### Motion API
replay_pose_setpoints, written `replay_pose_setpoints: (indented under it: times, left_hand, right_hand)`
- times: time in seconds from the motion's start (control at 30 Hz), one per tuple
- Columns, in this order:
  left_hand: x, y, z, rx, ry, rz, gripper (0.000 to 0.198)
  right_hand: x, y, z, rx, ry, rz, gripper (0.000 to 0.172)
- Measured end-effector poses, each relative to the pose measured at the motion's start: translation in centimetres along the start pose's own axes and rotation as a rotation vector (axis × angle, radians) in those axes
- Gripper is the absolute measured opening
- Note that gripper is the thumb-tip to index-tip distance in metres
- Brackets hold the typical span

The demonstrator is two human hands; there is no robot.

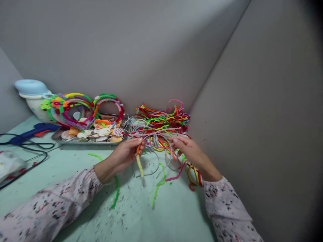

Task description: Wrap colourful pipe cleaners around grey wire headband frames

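My left hand (127, 153) pinches a thin wire ring wrapped in fuzzy pipe cleaner, orange near the fingers and pale yellow (140, 167) at the lower end. From there a bare grey wire (165, 136) arches over to the right. My right hand (186, 149) has its fingers bent at the arch's right side, thumb and index close to the wire; whether they grip it is hard to make out. Behind both hands lies a pile of colorful pipe cleaners (164, 119) with grey wires among them.
A metal tray (88, 146) of shells stands back left, with wrapped rings (75, 95) on it. Further left are a blue-lidded container (32, 88), a blue tool (32, 132) and black cables (37, 152). Green strands (116, 193) and yellow loops (193, 174) lie nearer. Walls rise behind and right.
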State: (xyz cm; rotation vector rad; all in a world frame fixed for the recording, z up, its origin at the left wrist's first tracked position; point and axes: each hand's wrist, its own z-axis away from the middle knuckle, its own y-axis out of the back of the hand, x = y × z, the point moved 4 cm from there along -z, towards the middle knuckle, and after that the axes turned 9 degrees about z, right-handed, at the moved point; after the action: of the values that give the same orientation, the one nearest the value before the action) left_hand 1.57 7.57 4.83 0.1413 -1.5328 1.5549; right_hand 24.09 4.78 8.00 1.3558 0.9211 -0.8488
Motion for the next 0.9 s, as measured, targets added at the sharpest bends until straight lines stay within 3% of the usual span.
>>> replay_pose_setpoints:
  times: [0.13, 0.3, 0.53, 0.8, 0.9]
  left_hand:
    - [0.2, 0.1, -0.2, -0.025, 0.018, -0.012, 0.010]
    - [0.3, 0.4, -0.3, 0.025, 0.000, 0.000, 0.014]
    - [-0.4, 0.7, -0.5, -0.052, 0.037, -0.008, 0.010]
    - [-1.0, 0.1, -0.2, -0.028, 0.098, 0.036, 0.010]
    - [-1.0, 0.1, -0.2, -0.033, 0.095, 0.002, 0.012]
  right_hand:
    - [-0.9, 3.7, 0.9, 0.207, 0.051, 0.106, 0.035]
    - [-0.9, 5.1, 1.6, 0.231, 0.044, 0.226, 0.034]
    - [0.4, 2.6, 0.3, 0.121, 0.054, 0.238, 0.031]
    - [-0.2, -1.8, 0.1, -0.058, 0.063, 0.304, 0.021]
    - [-0.5, -2.2, 0.2, -0.079, 0.070, 0.375, 0.032]
